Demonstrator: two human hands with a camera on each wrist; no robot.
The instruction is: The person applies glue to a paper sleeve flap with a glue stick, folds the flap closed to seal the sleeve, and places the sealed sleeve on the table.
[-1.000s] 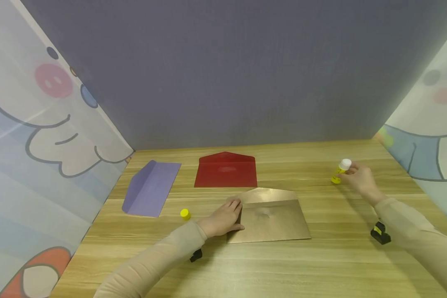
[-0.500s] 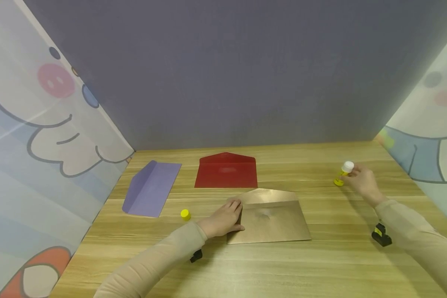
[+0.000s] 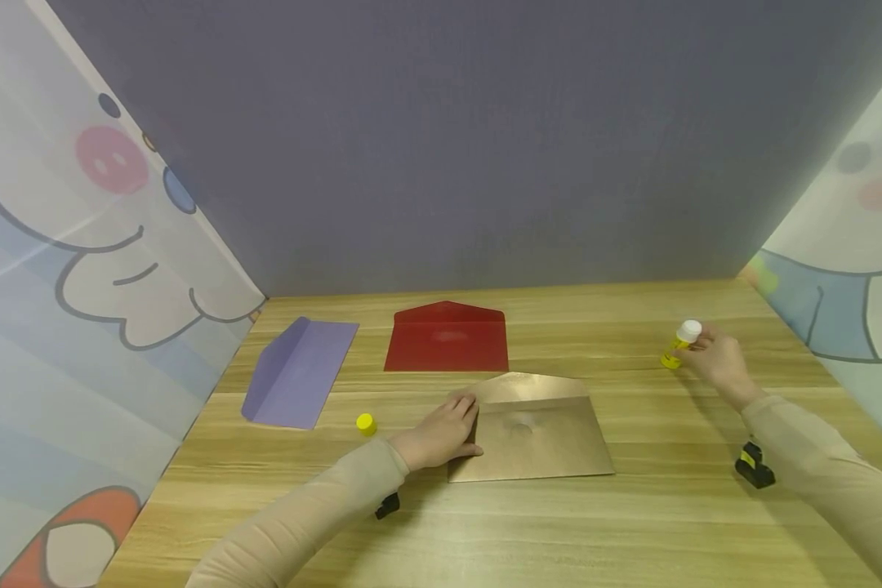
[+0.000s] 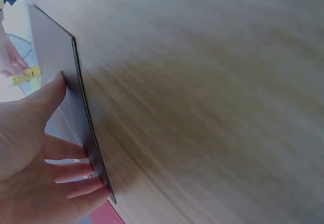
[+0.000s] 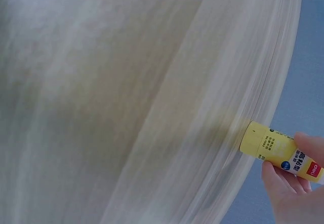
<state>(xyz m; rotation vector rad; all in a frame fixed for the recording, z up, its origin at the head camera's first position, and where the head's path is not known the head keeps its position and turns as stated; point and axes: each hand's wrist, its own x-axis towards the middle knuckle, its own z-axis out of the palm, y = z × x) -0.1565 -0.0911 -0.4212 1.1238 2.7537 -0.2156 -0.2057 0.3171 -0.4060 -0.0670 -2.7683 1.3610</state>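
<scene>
A gold envelope (image 3: pixel 536 437), its flap folded out toward the back, lies near the front middle of the table. My left hand (image 3: pixel 441 431) rests on its left end, fingers stretched along the paper and thumb laid on the body. In the left wrist view that hand (image 4: pixel 45 148) reaches along the envelope (image 4: pixel 58 51) with relaxed fingers. Off to the right, my right hand (image 3: pixel 719 363) pinches a yellow glue stick (image 3: pixel 679 345) with a white top, held upright at the table. The right wrist view shows the glue stick (image 5: pixel 276 147) between thumb and fingers, its printed label showing.
A red envelope (image 3: pixel 446 343) lies behind the gold one, flap up. Farther left is a purple envelope (image 3: pixel 309 374), turned at an angle. The small yellow cap (image 3: pixel 366 424) stands left of my left hand. A grey panel (image 3: pixel 485 147) closes the table's back.
My right hand and the glue stick have shifted slightly to the right and toward me. The left hand stays in place on the gold envelope.
</scene>
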